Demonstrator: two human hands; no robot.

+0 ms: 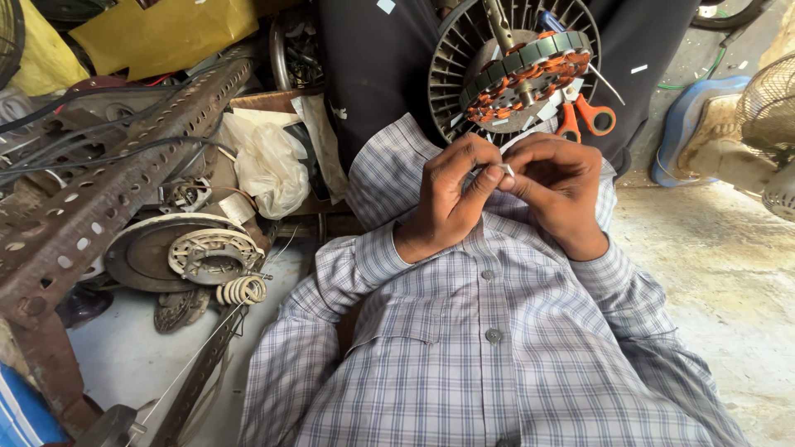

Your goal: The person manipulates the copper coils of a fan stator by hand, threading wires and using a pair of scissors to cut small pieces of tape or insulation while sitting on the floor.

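Small white paper slip [506,170], pinched between both hands' fingertips, left hand [451,194] and right hand [559,190] pressed together over the lap, just below copper-wound round fan stator [523,76]. Risk: thin slip tears or drops if the pinch shifts.

Small white bit [506,170] pinched betw. both hands, too tiny to tell what it is; fingers cover most of it. Orange-handled scissors [590,118] half hidden behind right hand [559,189] and the fan motor [520,70], blades barely showing. Motor's far rim cut off by top edge. Standing fan [768,112] far right cropped by right edge. Left hand [454,192] hides its own palm side.
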